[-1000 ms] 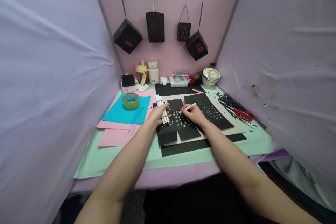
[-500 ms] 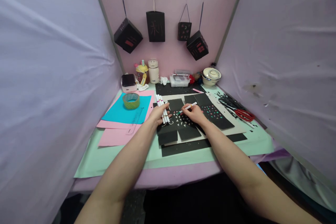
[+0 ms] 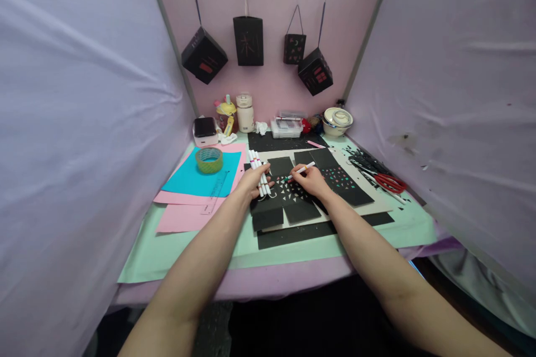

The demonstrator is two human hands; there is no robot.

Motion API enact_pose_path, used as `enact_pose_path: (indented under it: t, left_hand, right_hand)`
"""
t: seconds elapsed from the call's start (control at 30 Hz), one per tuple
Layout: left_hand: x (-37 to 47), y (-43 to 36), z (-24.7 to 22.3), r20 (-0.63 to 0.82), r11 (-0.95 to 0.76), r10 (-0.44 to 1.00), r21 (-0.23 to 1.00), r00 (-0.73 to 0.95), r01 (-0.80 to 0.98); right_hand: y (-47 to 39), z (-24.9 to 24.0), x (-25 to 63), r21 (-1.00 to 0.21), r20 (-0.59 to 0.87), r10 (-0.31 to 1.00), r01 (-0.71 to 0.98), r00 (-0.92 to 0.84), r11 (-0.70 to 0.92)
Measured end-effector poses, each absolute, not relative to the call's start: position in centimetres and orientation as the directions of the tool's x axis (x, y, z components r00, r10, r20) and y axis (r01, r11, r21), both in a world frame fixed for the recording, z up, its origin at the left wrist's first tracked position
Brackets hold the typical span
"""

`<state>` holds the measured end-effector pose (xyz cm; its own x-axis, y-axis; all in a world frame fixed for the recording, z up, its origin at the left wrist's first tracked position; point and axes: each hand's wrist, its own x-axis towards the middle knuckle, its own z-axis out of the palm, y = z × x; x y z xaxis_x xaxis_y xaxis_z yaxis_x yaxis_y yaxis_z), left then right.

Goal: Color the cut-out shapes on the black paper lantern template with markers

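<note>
Several white marker pens (image 3: 260, 174) lie side by side in my left hand (image 3: 252, 179), which is closed around them above the black sheet's left part. A single white marker (image 3: 307, 168) is pinched in my right hand (image 3: 312, 181), its tip down at the cut-out shapes. Beneath both hands spreads a black paper sheet (image 3: 304, 212) with flaps and small triangular cut-outs. Coloured shapes show in its right panel; those near the middle look mostly white. A pale board (image 3: 379, 204) lies under the sheet.
To the left, a tape roll (image 3: 209, 160) and clear ruler (image 3: 216, 192) rest on blue paper (image 3: 180, 181) and pink paper (image 3: 178, 219). Red-handled scissors (image 3: 389, 182) lie among black scraps at right. Black paper boxes (image 3: 248, 42) hang behind; bottles (image 3: 245, 114) and a lidded bowl (image 3: 335, 122) line the back.
Almost nothing differs. Both hands keep their places and their hold on the markers; the view has shifted very slightly.
</note>
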<state>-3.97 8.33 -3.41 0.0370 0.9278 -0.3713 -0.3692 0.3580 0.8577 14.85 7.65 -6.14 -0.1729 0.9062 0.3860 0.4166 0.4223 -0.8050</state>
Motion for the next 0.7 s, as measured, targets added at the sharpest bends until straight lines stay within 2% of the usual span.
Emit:
enact_pose_path:
  t: [0.7]
  left_hand:
    - [-3.92,8.27,-3.32,-0.367,0.354,0.93,0.859,0.037,-0.37]
  right_hand:
    - [7.53,-6.07,14.85,-0.793,0.391,0.9,0.425,-0.195,0.437]
